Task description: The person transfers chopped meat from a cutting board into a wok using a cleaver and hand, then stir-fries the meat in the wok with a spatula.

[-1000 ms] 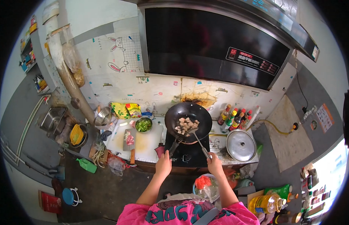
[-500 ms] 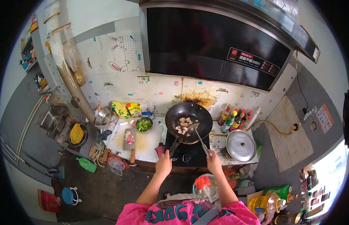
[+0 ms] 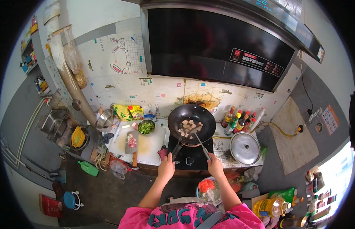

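A black wok [image 3: 175, 120] sits on the stove [image 3: 189, 154] with small pieces of diced meat [image 3: 189, 125] spread in it. My left hand [image 3: 167, 168] is closed around the end of the wok handle [image 3: 177, 149]. In my right hand [image 3: 215, 166] is the grip of a long metal spatula [image 3: 202, 146]; its blade rests among the meat in the wok. Left of the stove lies a white cutting board [image 3: 150, 147]. A cleaver [image 3: 128, 147] with some reddish meat on its blade lies there, near a metal bowl of chopped green peppers [image 3: 146, 126].
Several sauce bottles [image 3: 234, 121] stand behind a metal pot lid [image 3: 245, 149] right of the stove. A range hood [image 3: 215, 45] juts out above. A yellow gas hose [image 3: 276, 125] runs along the right. A bin [image 3: 208, 187] stands below the counter by my right arm.
My right hand has shifted slightly left and down, and the spatula blade has moved left through the meat. My left hand stays on the wok handle.
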Motion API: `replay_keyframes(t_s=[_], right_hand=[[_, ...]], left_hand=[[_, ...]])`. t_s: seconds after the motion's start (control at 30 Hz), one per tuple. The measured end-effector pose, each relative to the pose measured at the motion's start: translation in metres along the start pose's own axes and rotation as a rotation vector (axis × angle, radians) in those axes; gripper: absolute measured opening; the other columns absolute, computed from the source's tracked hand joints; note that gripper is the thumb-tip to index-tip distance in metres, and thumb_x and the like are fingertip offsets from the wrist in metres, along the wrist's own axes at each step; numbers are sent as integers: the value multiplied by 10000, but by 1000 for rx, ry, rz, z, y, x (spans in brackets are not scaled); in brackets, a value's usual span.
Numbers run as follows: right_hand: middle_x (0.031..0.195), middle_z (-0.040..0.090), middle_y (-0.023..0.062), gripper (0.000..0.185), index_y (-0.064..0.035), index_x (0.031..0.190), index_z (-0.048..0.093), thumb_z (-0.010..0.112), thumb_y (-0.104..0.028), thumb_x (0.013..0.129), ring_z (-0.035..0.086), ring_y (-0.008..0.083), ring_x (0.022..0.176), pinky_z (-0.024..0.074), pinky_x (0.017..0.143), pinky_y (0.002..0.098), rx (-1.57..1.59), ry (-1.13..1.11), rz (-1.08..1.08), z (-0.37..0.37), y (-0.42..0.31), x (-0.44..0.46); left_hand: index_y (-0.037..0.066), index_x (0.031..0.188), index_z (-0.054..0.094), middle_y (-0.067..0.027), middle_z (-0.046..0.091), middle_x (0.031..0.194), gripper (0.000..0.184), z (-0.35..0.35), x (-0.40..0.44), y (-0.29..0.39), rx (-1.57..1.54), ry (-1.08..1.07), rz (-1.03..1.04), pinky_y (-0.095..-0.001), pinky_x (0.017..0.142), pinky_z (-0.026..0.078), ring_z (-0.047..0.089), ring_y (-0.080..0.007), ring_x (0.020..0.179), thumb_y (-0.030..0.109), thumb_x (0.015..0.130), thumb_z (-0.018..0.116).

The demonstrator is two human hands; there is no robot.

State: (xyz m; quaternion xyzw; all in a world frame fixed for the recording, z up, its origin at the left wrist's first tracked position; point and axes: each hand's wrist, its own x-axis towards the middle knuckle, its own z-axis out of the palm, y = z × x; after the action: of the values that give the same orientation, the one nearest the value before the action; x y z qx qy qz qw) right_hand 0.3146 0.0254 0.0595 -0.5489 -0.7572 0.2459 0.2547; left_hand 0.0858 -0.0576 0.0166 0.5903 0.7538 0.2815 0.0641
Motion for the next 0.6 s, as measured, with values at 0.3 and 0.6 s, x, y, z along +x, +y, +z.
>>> replay_keyframes(t_s=[0.3, 0.6], right_hand=[[902, 615, 230, 340, -71, 1129, 531, 570, -78, 791, 579, 419, 834, 466, 724, 457, 51, 66, -41, 8, 11, 15], [849, 616, 234, 337, -55, 1119, 565, 589, -89, 784, 602, 383, 807, 472, 705, 411, 52, 6, -65, -32, 17, -7]], left_hand=[[-4, 1245, 373, -195, 517, 933, 495, -2, 0, 2, -2, 7, -3, -444, 622, 481, 578, -361, 767, 141, 812, 563], [-9, 1247, 375, -198, 518, 934, 493, 0, 0, 2, 0, -10, -13, -442, 631, 478, 574, -361, 772, 134, 813, 560]])
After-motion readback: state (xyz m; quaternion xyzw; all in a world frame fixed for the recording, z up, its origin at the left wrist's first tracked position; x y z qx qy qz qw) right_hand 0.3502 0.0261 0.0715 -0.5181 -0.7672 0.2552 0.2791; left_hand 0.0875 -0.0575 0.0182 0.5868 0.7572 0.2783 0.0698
